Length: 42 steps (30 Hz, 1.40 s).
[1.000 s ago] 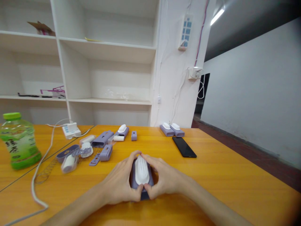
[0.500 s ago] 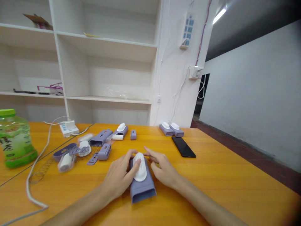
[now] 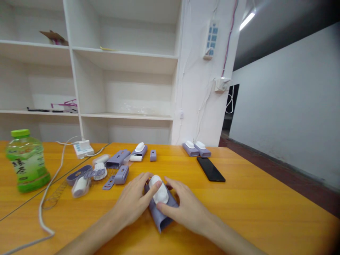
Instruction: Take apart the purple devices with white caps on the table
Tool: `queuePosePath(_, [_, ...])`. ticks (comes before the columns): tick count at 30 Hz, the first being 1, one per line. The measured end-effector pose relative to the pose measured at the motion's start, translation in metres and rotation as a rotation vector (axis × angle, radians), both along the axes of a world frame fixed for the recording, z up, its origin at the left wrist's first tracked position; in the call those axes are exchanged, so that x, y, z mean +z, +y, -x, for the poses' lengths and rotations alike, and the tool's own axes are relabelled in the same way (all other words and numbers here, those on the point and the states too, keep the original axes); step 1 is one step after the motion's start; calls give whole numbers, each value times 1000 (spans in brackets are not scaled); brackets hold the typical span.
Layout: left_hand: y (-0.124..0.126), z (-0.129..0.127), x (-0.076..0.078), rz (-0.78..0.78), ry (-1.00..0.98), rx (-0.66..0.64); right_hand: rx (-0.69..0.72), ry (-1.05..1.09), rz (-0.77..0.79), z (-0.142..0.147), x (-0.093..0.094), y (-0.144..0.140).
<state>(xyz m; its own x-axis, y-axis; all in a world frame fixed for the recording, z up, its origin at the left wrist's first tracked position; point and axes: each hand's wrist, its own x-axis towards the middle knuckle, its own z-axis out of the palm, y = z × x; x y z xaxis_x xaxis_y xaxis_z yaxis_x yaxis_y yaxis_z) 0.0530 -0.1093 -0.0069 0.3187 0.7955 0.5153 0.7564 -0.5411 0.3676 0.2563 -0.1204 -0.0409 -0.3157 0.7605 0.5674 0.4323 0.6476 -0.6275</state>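
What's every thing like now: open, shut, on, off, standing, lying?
Near case: held, near end open
White top: on near case
Left hand: holding near case
Right hand: thumb at white top
Three far cases: white tops on
Bottle: upright, cap on
Phone: lying flat, dark
Ceiling light: on

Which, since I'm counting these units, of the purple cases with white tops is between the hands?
The nearest purple case, between the left hand and right hand; the back-left white-topped case and the pair behind the phone sit untouched.

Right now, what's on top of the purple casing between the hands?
A white oval piece, partly covered by the left thumb. Its underside, facing the purple casing, is hidden.
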Motion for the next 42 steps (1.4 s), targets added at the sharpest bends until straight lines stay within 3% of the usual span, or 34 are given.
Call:
queuePosePath(2, [3, 8, 2, -12, 19, -62, 35, 6, 29, -7, -1, 3])
queuePosePath(6, [11, 22, 7, 91, 48, -359, 107, -44, 10, -19, 1, 6])
queuePosePath(8, [13, 23, 7, 90, 43, -419, 126, -70, 18, -21, 1, 7])
queuePosePath(12, [13, 19, 7, 56, 30, -357, 41, -151, 57, -18, -5, 6])
queuePosePath(15, [5, 16, 16, 45, 152, -335, -5, -163, 22, -11, -9, 5])
queuePosePath(20, [-11, 7, 37, 69, 313, -329, 107, -125, 13, -13, -7, 5])
queuePosePath(26, [-12, 5, 37, 83, 259, -315, 177, -92, -140, -23, 6, 0])
queuePosePath(31, [-6, 7, 38, 213, 136, -270, 239, 102, -173, -23, 9, 0])
queuePosePath(35, [0, 1, 32, 347, -39, -295, 341, 378, 95, -21, 3, 16])
queuePosePath(37, [4, -5, 22, 505, -203, -320, 342, 537, 235, -20, -1, 27])
queuePosePath(40, [9, -13, 5, 846, -509, -319, 201, 664, 347, -15, -7, 41])
queuePosePath(42, [10, -18, -4, 994, -648, -350, 112, 676, 370, -11, -10, 47])
